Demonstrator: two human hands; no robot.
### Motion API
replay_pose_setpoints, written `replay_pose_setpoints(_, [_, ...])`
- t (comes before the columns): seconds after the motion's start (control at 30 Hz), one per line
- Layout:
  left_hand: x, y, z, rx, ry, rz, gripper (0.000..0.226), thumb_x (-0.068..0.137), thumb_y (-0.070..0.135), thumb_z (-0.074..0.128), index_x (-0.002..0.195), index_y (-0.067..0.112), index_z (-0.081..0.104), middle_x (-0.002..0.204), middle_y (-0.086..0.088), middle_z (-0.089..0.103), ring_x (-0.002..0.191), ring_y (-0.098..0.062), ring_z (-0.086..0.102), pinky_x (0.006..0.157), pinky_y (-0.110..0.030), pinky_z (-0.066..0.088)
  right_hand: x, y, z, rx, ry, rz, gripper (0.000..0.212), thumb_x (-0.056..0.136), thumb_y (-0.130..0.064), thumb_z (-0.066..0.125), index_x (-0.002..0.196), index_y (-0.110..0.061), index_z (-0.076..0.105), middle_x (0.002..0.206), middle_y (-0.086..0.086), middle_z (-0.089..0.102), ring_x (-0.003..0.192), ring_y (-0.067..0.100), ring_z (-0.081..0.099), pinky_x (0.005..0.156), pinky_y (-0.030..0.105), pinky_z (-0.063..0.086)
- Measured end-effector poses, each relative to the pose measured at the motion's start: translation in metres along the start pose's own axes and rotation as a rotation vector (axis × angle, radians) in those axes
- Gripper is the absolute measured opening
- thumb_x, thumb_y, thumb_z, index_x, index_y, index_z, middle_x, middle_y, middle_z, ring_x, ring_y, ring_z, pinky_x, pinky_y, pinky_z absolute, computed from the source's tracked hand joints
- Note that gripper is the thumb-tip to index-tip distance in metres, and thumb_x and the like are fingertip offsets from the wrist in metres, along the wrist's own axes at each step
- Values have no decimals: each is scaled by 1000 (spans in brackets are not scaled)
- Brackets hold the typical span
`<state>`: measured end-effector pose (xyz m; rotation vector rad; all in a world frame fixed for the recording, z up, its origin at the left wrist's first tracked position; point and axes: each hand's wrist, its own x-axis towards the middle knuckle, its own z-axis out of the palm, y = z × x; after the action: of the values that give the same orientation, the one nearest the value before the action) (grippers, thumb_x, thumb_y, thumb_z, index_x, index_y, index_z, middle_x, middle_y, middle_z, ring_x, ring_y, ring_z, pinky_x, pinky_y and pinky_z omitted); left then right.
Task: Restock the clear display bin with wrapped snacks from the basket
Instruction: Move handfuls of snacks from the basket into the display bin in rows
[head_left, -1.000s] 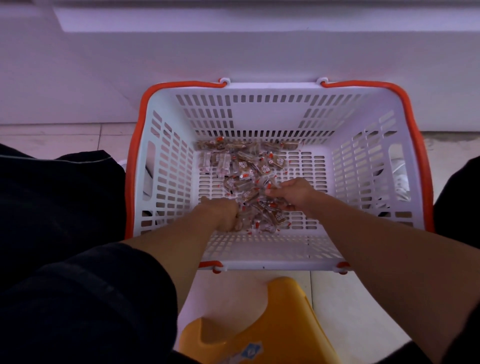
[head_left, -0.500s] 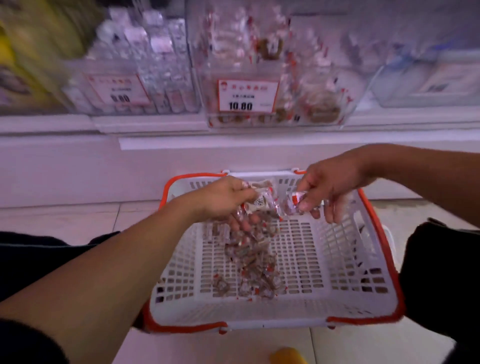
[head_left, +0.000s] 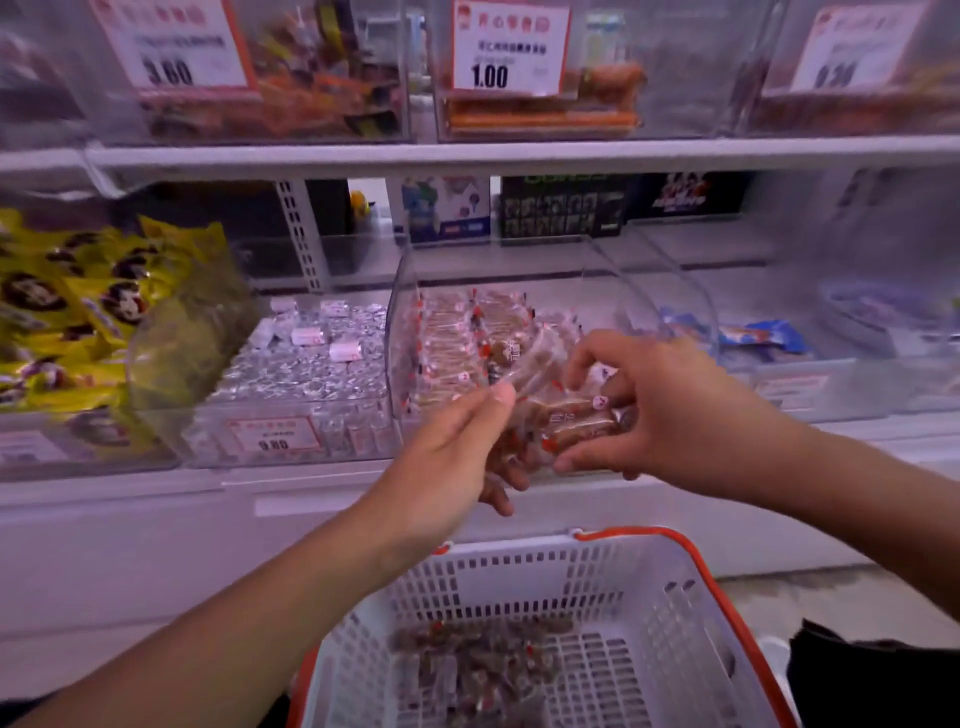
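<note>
My left hand (head_left: 447, 457) and my right hand (head_left: 660, 410) are raised in front of the clear display bin (head_left: 410, 332). Each holds wrapped snacks: the left pinches clear-wrapped pieces (head_left: 519, 364) between thumb and fingers, the right grips a bundle of brown bars with red-and-white ends (head_left: 576, 415). Inside the bin lie rows of the same snacks (head_left: 452, 332). Below, the white basket with an orange rim (head_left: 691, 587) stands on the floor, with several wrapped snacks (head_left: 483, 660) lying in its bottom.
Left of the bin sits a clear bin of silver-wrapped sweets (head_left: 306, 358), then yellow packets (head_left: 78, 312). Right of it are bins with blue-wrapped items (head_left: 763, 338). A shelf above carries more bins with price cards (head_left: 506, 49). My dark-clothed knee (head_left: 872, 675) is beside the basket.
Both hands have lifted from the basket up to the front of the display bin, carrying snacks. My view has tilted up from the basket to the shelves.
</note>
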<state>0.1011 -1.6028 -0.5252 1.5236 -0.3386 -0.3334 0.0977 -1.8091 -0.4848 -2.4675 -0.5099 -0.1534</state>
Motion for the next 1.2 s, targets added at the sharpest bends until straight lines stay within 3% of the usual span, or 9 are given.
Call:
replay_pose_setpoints(0.1, [5,-1,7,19,-1,4,66,78,71,43,120,25,66,90,-9,68,69,-20,66,56,-31,53,1,2,-2,-138,-7,-38,73,61,-40,90,116,-38,42,67,-18,61,61,-13,57,55,7,42])
replay_pose_setpoints(0.2, [12,-4,14,47,53,55,51,88,60,39,105,24,71,74,-13,66,64,-20,63,53,-34,54,2,0,2,-121,-11,-71,73,60,-37,91,112,-39,40,71,-23,57,66,-21,54,61,1,41])
replay_pose_setpoints(0.37, [23,-1,21,-15,83,33,42,105,34,40,88,23,77,77,-15,73,59,-20,65,53,-33,59,8,-1,8,7,93,47,111,49,-33,96,141,-35,33,76,-4,71,70,1,68,70,29,55])
replay_pose_setpoints(0.57, [41,3,17,-127,197,-51,32,70,47,65,88,25,79,95,-10,77,96,-34,71,95,-63,49,12,-1,11,298,56,65,95,49,-21,98,129,-37,50,91,-6,76,81,8,74,80,40,60])
replay_pose_setpoints(0.73, [44,2,18,-213,183,-74,46,69,49,66,100,16,73,101,-15,75,87,-31,72,68,-42,55,13,-5,13,201,121,69,58,52,-27,96,101,-28,65,83,-8,74,72,5,71,70,38,59])
replay_pose_setpoints(0.8, [41,2,22,-199,171,-39,50,68,55,73,100,16,71,97,-11,76,88,-28,73,71,-39,53,13,-6,17,137,188,80,49,53,-32,95,93,-25,68,81,-7,71,70,5,67,68,36,56])
replay_pose_setpoints(0.97, [35,0,30,-160,225,36,35,76,50,68,90,18,63,90,-9,76,85,-24,72,83,-46,55,14,-9,24,18,251,8,49,52,-47,83,94,-25,69,82,-10,66,72,3,61,65,28,51])
replay_pose_setpoints(1.1, [37,2,22,-113,257,79,24,94,38,58,98,14,61,85,-6,76,73,-18,72,60,-35,60,16,-4,15,69,217,-52,56,53,-48,86,103,-31,65,83,-19,68,70,1,63,57,11,47])
replay_pose_setpoints(1.2, [39,4,15,-74,294,95,28,96,44,57,95,17,64,86,-4,76,77,-17,72,64,-34,58,18,2,8,108,161,-107,54,64,-32,89,111,-31,62,93,-17,68,80,8,64,61,23,56])
